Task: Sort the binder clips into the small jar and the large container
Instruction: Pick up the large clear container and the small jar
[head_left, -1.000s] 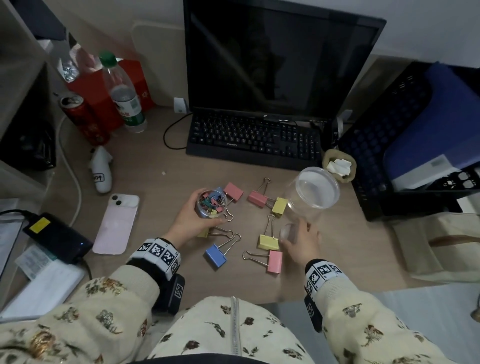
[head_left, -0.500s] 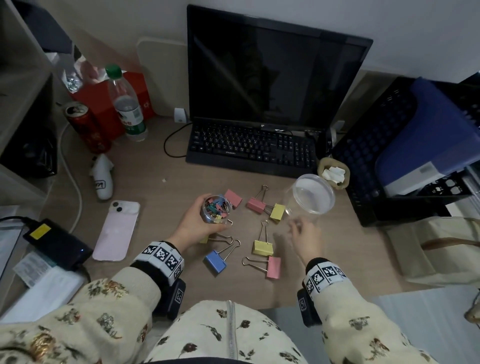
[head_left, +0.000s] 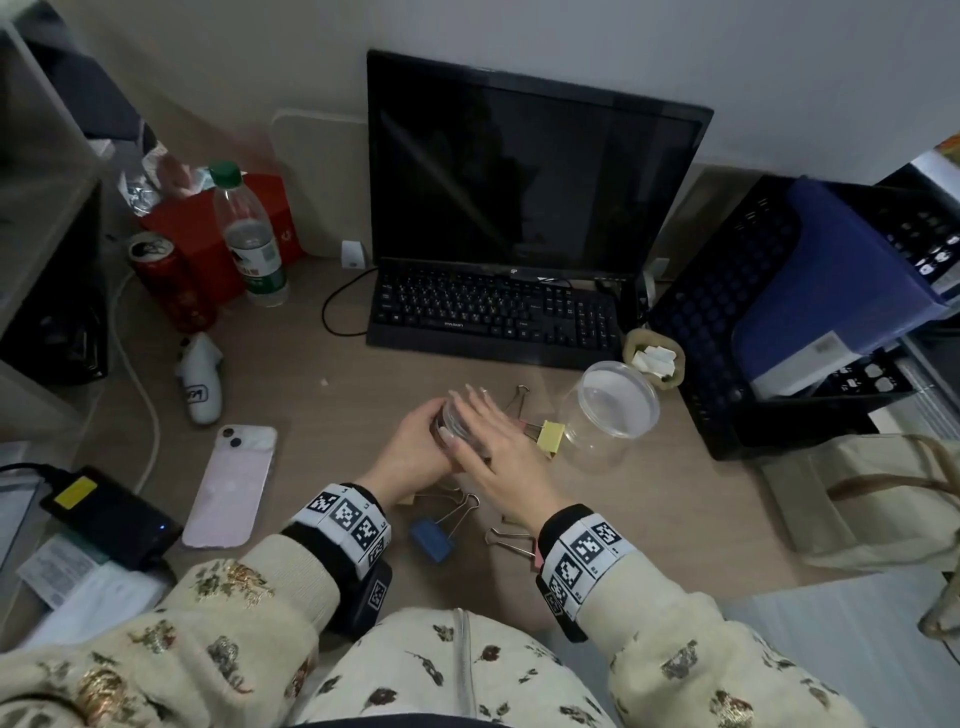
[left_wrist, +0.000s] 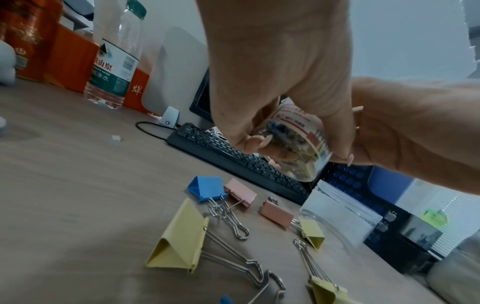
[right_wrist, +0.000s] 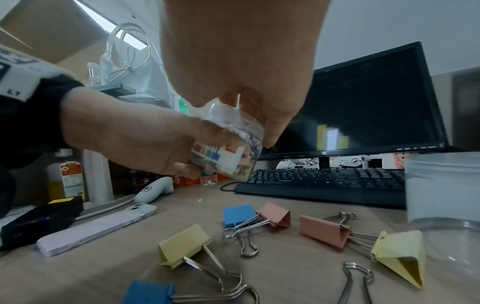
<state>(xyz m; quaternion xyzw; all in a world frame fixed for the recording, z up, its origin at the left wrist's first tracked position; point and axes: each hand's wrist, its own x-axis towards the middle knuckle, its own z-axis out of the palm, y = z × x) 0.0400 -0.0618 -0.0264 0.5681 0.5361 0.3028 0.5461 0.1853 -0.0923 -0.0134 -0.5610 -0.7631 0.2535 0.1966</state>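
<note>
My left hand (head_left: 415, 447) grips the small clear jar (left_wrist: 298, 144), which is full of little coloured clips and is held tilted above the desk. My right hand (head_left: 493, 436) lies over the jar's mouth. A clear lid (right_wrist: 226, 115) sits under its palm, and its thumb reaches down the jar's side. The large clear container (head_left: 613, 410) stands open to the right. Big binder clips lie on the desk below the hands: yellow (right_wrist: 184, 248), blue (right_wrist: 239, 215), pink (right_wrist: 322, 230), and another yellow (head_left: 550, 438) against the container.
A black keyboard (head_left: 493, 312) and monitor (head_left: 530, 171) stand behind. A pink phone (head_left: 231, 488) and a black charger (head_left: 104, 514) lie at the left. A water bottle (head_left: 249, 249) and red can (head_left: 171, 280) stand far left. A black crate (head_left: 753, 322) is at the right.
My right hand left the foot of the large container and moved left onto the top of the small jar. The left hand kept hold of the jar.
</note>
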